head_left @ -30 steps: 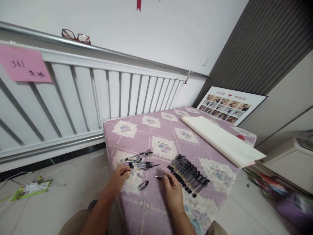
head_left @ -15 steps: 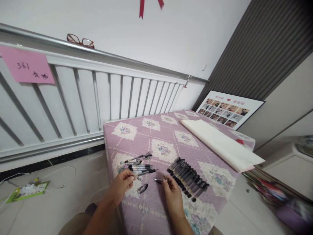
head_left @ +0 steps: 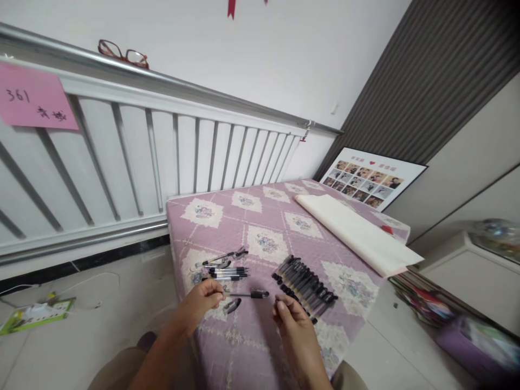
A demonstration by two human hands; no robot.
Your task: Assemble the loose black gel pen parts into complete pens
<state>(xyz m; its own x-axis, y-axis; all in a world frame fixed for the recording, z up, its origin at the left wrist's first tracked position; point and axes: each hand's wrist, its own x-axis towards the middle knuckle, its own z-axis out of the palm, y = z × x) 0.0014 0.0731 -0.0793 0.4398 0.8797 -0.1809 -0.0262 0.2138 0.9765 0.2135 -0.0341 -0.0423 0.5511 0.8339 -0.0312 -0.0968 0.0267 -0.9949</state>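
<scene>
My left hand (head_left: 206,298) is closed in a pinch on the back end of a pen (head_left: 246,294), which points to the right with a black cap over its tip. Just beyond the capped end is my right hand (head_left: 294,319), its thumb and fingers curled together with nothing visible in them. A loose dark pen cap (head_left: 232,306) lies under the held pen. Behind the left hand are several uncapped pens (head_left: 227,273) and further caps (head_left: 241,252). To the right, a row of capped black pens (head_left: 304,284) lies side by side.
The pens lie on a purple floral cloth (head_left: 247,346) over a bed-like surface. A large cream sheet (head_left: 353,230) and a framed photo board (head_left: 371,176) are farther back. Along the wall runs a white radiator (head_left: 187,157) with glasses (head_left: 123,53) on top. A power strip (head_left: 38,315) is on the floor.
The cap that my right hand held is now on the pen in my left hand. My right hand has drawn slightly away from it. The view has shifted a little.
</scene>
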